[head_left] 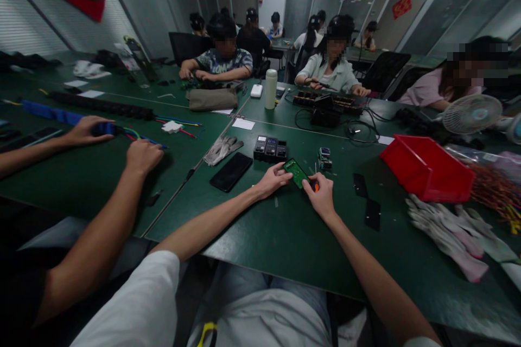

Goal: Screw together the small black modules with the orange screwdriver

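Observation:
A green circuit board point(296, 172) with a dark edge is held above the table between my two hands. The fingers of my left hand point(273, 180) close on its left end. My right hand point(321, 193) grips its lower right corner and also has a screwdriver with an orange handle point(316, 187), its thin shaft pointing up. Just beyond my left hand sit black modules point(270, 148) in a row. Small circuit pieces point(324, 158) lie past my right hand. A black phone point(231, 172) rests left of my left hand.
Grey gloves point(223, 149) lie behind the phone. On the right are dark plates point(367, 200), a red bin point(427, 168), more gloves point(448, 230) and a fan point(472, 114). At left, a co-worker's hands point(143, 156) handle wires. A bottle point(271, 89) stands farther back; people sit opposite.

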The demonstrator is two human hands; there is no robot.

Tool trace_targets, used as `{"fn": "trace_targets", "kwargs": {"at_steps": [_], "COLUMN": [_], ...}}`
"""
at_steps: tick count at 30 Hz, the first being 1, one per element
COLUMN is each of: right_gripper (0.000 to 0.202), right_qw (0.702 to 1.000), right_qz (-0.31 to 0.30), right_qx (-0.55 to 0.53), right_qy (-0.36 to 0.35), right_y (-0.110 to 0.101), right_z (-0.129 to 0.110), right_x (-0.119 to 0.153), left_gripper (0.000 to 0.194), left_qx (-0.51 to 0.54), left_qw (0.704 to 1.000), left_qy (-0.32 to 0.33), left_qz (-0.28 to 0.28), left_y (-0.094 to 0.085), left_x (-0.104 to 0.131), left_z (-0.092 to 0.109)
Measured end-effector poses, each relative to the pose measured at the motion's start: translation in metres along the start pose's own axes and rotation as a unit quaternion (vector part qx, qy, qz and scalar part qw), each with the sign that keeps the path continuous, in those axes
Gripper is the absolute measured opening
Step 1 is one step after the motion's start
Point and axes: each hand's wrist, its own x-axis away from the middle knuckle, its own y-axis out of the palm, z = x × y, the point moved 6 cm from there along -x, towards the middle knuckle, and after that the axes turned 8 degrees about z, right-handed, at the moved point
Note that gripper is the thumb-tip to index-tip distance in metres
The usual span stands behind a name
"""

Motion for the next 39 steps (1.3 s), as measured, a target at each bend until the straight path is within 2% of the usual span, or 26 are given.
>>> {"fn": "trace_targets", "kwargs": {"at_steps": [3,9,17,22,26,31,35,39], "right_gripper": [0.021,0.028,0.033,0.032,0.029,0.028,0.028,0.028], "right_qw": [0.999,0.999,0.998,0.997,0.997,0.997,0.996,0.998], "right_qz": [-0.001,-0.036,-0.051,-0.061,-0.061,-0.073,-0.072,-0.033], "right_qx": [0.019,0.027,0.033,0.026,0.027,0.030,0.041,0.046], "right_qy": [-0.032,-0.028,0.008,0.027,0.031,0.016,-0.015,-0.014], "right_y": [0.001,0.011,0.013,0.014,0.015,0.016,0.005,-0.029], "right_z": [-0.009,-0.010,-0.010,-0.006,-0.002,-0.002,-0.005,0.007], "right_x": [0.004,0.007,0.008,0.006,0.006,0.007,0.001,-0.002], "left_gripper": [0.041,0.043,0.059,0.063,0.068,0.065,0.062,0.058], "left_qx": [0.015,0.012,-0.062,-0.069,-0.084,-0.078,-0.051,-0.032], "left_qw": [1.000,0.998,0.998,0.997,0.996,0.996,0.997,0.998], "left_qy": [-0.015,-0.061,-0.025,-0.023,-0.020,-0.027,-0.041,-0.049], "left_qz": [-0.008,-0.014,-0.014,-0.018,-0.022,-0.026,-0.030,-0.039], "left_y": [0.001,0.000,0.001,0.002,0.001,0.001,0.001,0.001], "left_x": [0.000,0.001,0.002,0.003,0.003,0.002,0.001,0.002], "left_z": [-0.001,-0.005,-0.009,-0.008,-0.008,-0.010,-0.010,-0.008]}}
